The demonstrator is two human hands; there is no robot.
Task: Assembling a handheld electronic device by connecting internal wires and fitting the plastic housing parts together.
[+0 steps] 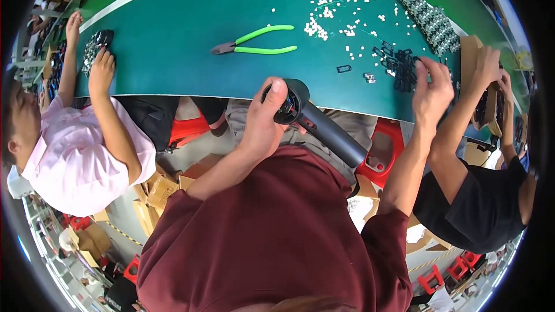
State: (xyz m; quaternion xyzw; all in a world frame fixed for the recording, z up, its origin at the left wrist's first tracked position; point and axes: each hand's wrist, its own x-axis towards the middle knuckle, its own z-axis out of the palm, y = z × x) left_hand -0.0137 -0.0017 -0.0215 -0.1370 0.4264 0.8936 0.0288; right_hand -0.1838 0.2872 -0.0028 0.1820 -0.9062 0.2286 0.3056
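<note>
My left hand (pixel 263 118) is wrapped round the open round head of a dark grey hair dryer (pixel 335 138). Its straight handle slants down to the right over my lap, and small inner parts show in the head. At the right of the green table, my right hand (pixel 433 89) has its fingertips pinched at the edge of a pile of small black plastic frames (pixel 403 75); what lies between them is too small to make out. One loose black frame (pixel 344 69) and a small metallic part (pixel 369 78) lie left of the pile.
Green-handled cutting pliers (pixel 254 43) rest mid-table. Many small white squares (pixel 316 29) are scattered beyond the frames. Stacked metallic parts (pixel 430 20) line the far right, near a cardboard box (pixel 469 58). Co-workers sit at left (pixel 87 150) and right (pixel 474 196). A red stool (pixel 384 150) stands beneath the table.
</note>
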